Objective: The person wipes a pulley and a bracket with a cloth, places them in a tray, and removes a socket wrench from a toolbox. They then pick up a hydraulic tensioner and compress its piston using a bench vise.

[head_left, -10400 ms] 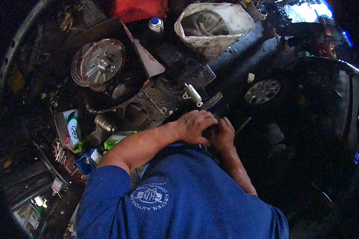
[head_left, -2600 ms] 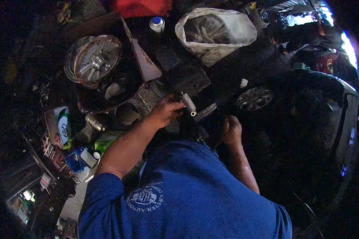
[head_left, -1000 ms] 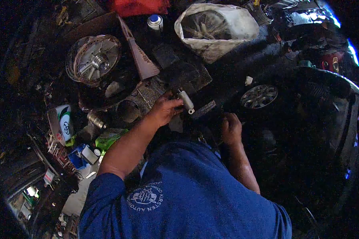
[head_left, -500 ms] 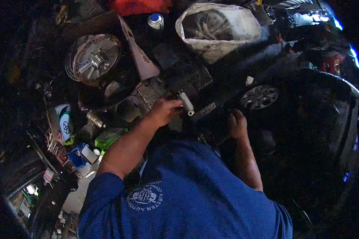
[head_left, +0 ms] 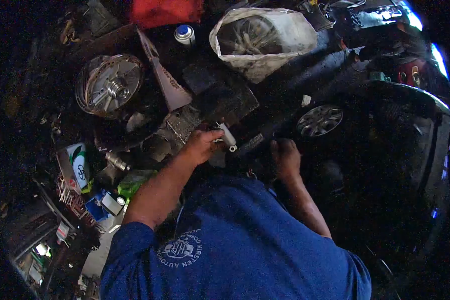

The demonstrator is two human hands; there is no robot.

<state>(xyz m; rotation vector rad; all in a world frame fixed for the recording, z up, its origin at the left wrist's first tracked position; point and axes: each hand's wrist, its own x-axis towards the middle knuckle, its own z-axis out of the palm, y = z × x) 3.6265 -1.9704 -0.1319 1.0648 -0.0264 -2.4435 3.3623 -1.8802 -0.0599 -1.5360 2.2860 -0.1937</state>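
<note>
My left hand is closed around a small silver-grey cylinder with a ring-shaped eye at its lower end and a thin pin at its top. The cylinder is tilted, its eye pointing down and right. To the right of it, my right hand is held with curled fingers over a dark area. Whatever those fingers hold, if anything, is hidden in shadow. Between the two hands lies a dark part with a pale label.
A round metal housing with a central shaft stands upper left. Farther back are a spray can with a blue cap and a white bag holding a finned part. A wheel cover lies right; an oil container stands left.
The whole view has shifted slightly. My right hand has come a little left, closer to the cylinder, with its fingers turned. My left hand keeps its hold on the cylinder.
</note>
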